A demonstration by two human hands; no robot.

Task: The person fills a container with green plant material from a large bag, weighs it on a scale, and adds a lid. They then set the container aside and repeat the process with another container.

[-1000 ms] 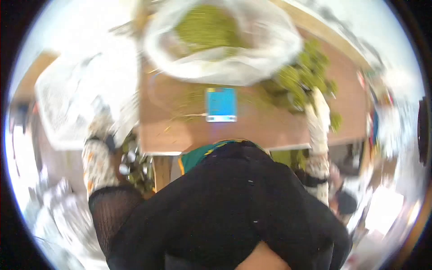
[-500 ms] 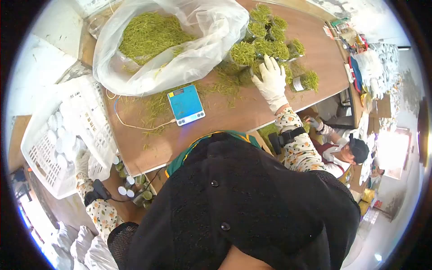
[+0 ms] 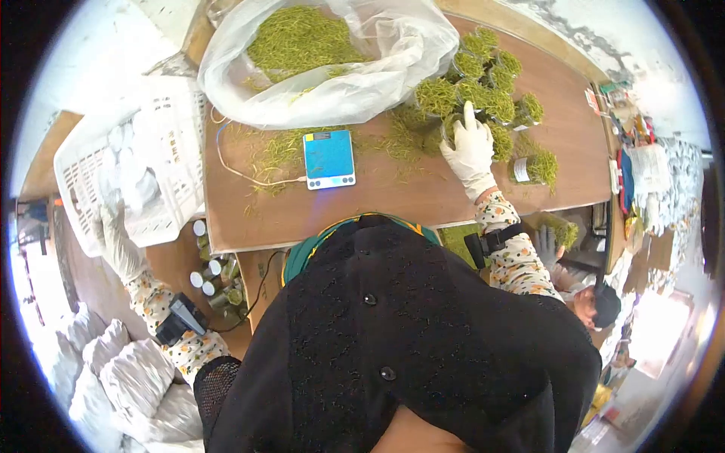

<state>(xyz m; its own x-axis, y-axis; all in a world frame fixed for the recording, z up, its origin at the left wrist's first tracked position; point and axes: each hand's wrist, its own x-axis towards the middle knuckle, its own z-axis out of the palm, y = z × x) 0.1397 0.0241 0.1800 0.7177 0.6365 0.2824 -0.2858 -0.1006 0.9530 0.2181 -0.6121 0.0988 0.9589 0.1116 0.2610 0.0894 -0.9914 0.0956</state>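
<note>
My right hand (image 3: pixel 470 149), in a white glove, is closed around a jar of green stems (image 3: pixel 451 125) at the near side of a cluster. Its index finger stretches up over the jars. Several other filled jars (image 3: pixel 498 104) crowd beyond it, and one jar lies on its side (image 3: pixel 533 168) to the right. My left hand (image 3: pixel 117 232), also gloved, is at the near side of a white plastic crate (image 3: pixel 75 162), thumb and fingers apart. White round pieces in clear plastic (image 3: pixel 128 177) fill the crate; its fingertips blend into the white.
A blue-topped scale (image 3: pixel 329 157) with a cable stands on the brown table (image 3: pixel 408 204). Behind it a clear bag (image 3: pixel 377 98) holds loose green stems (image 3: pixel 302 45). Lidded jars (image 3: pixel 219 283) sit below. A co-worker (image 3: pixel 593 302) in a cap is at the right, one gloved hand near green stems.
My right hand has gone from spread fingers over the jars to a grip on a near one. My left hand has drawn back towards the crate's near rim. The view has shifted.
</note>
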